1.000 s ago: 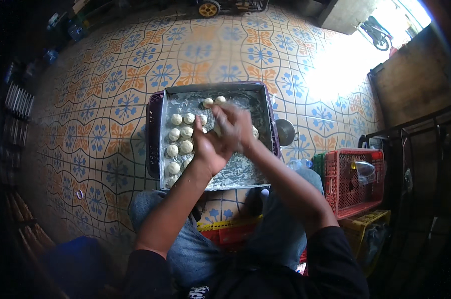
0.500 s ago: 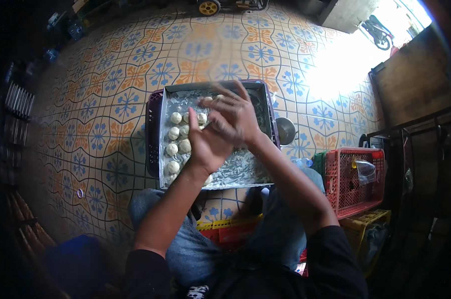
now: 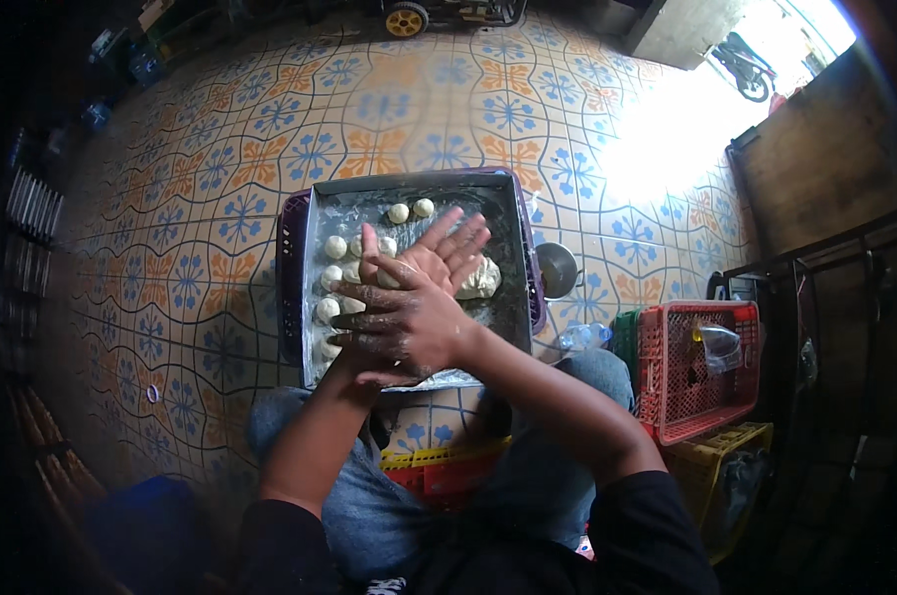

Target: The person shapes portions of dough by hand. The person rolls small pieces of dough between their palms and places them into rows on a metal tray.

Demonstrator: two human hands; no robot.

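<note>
My right hand (image 3: 409,325) lies across the heel and wrist of my left hand (image 3: 437,262), its floury fingers stretched out and spread toward the left. Palm up, the left hand has its fingers extended toward the far right. Whether anything sits between the two palms is hidden. Beneath them is a floured metal tray (image 3: 344,198). Rows of round dough balls (image 3: 336,246) fill its left side, partly covered by my hands. Two more dough balls (image 3: 398,212) rest near the far edge. A larger dough lump (image 3: 483,279) lies beside my left fingertips.
The tray rests on a purple crate (image 3: 293,273). A metal bowl (image 3: 559,270) stands to its right, near clear plastic bottles (image 3: 587,336). Farther right are a red crate (image 3: 701,402) holding a plastic bag and a yellow crate (image 3: 706,466). Patterned tiles (image 3: 240,213) cover the floor.
The right hand has slid back toward me, from the left fingers down over the left palm and wrist. The far dough balls and the dough lump now show.
</note>
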